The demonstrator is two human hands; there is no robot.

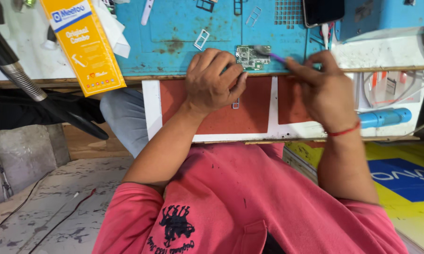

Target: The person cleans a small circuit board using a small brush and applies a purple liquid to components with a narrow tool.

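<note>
Two hands at work: left hand [212, 82] fingers pin the bare circuit board [252, 57]; right hand [317, 82] pinches a purple-handled brush [270, 55] against it. Cleaning underway, reassembly outstanding.

I have one view only, from the head camera, so nothing overlaps with a second view. It looks steeply down over the wearer's chest onto the near edge of the blue work mat [183, 28]. Close range: both forearms fill mid-frame, floor visible lower left.
</note>
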